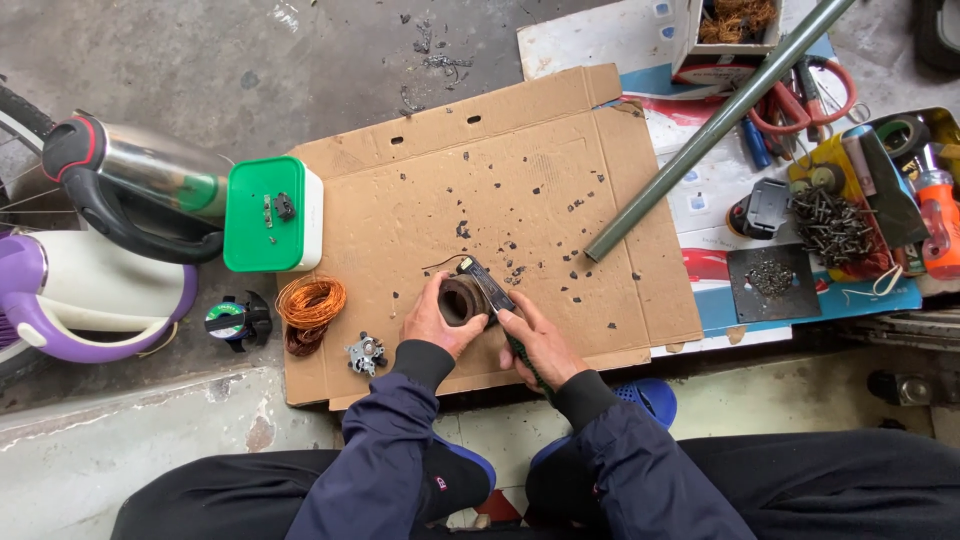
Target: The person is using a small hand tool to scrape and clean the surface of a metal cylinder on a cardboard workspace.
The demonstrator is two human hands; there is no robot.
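My left hand [432, 322] is wrapped around a dark, ring-shaped motor stator [463, 298], fingers closed on its outer wall so the open bore faces up at me. The stator rests on the flattened cardboard sheet [520, 190] on the floor, just in front of my knees. My right hand [538, 340] is clamped on a narrow flat-bladed tool [488, 284] with a dark handle, its tip lying across the rim of the stator.

To work well here, I judge I should keep the left grip firm and low, so the ring cannot roll or tip while the blade pushes against it. The blade wants to stay angled away from my left thumb, which sits close beside the rim; a slip toward it looks like the main risk. Short, controlled strokes should serve better than heavy levering.

Dark flakes [520, 215] are scattered over the cardboard around the stator. A coil of copper wire [311, 303] lies to the left at the cardboard's edge, with a small metal bracket part [365, 353] just beside it. A green-lidded white box [273, 215] stands farther left, and a long grey-green pipe [715, 130] slants across the upper right, well apart from my hands.
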